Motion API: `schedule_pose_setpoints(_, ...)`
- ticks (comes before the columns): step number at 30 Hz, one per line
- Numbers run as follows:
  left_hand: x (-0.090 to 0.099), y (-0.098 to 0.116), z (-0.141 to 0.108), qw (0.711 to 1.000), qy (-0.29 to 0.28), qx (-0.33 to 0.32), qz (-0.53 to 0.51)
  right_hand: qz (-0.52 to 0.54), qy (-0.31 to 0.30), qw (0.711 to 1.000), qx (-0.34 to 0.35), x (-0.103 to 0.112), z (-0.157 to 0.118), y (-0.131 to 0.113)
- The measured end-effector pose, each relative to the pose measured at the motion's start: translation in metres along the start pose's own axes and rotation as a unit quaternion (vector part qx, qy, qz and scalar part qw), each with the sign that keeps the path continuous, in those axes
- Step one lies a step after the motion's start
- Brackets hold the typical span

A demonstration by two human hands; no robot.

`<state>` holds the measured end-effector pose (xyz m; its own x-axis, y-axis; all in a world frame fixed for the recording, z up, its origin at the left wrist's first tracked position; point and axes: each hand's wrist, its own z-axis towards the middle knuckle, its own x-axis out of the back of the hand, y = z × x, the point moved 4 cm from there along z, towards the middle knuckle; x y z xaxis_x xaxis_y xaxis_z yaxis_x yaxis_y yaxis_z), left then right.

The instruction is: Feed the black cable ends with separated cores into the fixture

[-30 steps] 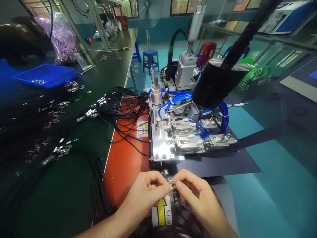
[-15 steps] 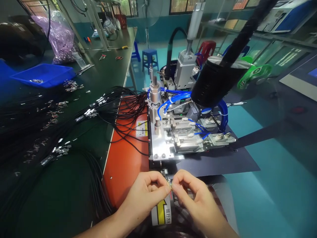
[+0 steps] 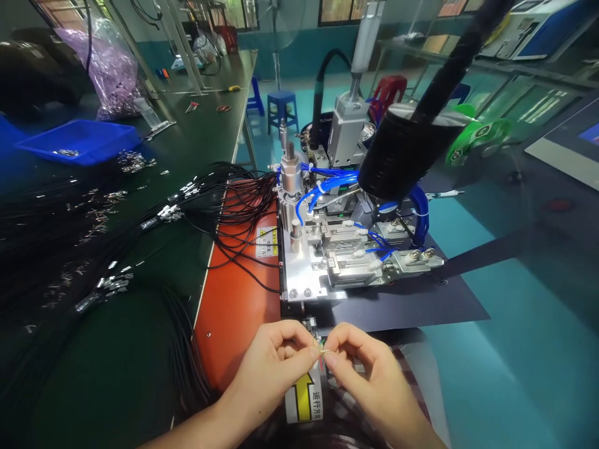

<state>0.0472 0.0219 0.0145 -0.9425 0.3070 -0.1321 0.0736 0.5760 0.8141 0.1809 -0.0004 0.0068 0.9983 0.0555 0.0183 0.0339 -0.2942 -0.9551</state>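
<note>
Both hands meet fingertip to fingertip at the near end of the machine. My left hand (image 3: 274, 368) pinches thin coloured wires (image 3: 323, 352) between thumb and forefinger. Opposite it, my right hand (image 3: 362, 371) is closed in a pinch on the light yellowish wire, which spans the small gap between the hands. Bits of green and red wire show beside it. The cable they come from is hidden by my fingers. Just beyond my fingertips is a small metal fixture (image 3: 311, 323), and below them a label with a yellow arrow (image 3: 303, 399).
The metal machine (image 3: 299, 268) with blue air hoses (image 3: 344, 181) stands ahead. Black cables (image 3: 248, 218) run from its left side across the orange plate (image 3: 238, 312). On the dark table at left are cable bundles and a blue tray (image 3: 84, 140). A black nozzle (image 3: 397, 153) hangs at right.
The fingertips have drawn slightly apart, and the light yellowish wire now shows between them. Green and red strands are easier to see. The view has shifted a little.
</note>
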Motion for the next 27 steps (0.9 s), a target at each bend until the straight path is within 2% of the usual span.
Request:
schedule_pose_setpoints(9, -0.002, -0.001, -0.002, 0.999, 0.012, 0.006, 0.03, 0.035, -0.004, 0.999, -0.014, 0.0, 0.001, 0.009)
schedule_pose_setpoints(16, -0.004, -0.003, -0.003, 1.0, 0.014, 0.009, 0.025, 0.107, -0.018, 0.993, -0.048, -0.004, 0.0, 0.016)
schedule_pose_setpoints(21, -0.003, -0.004, -0.003, 1.0, 0.018, 0.018, -0.015, 0.095, -0.008, 0.995, -0.023, -0.006, -0.002, 0.016)
schedule_pose_setpoints(27, -0.003, -0.004, -0.003, 1.0, 0.007, 0.012, 0.005, 0.088, 0.012, 0.996, -0.013, -0.003, -0.002, 0.016)
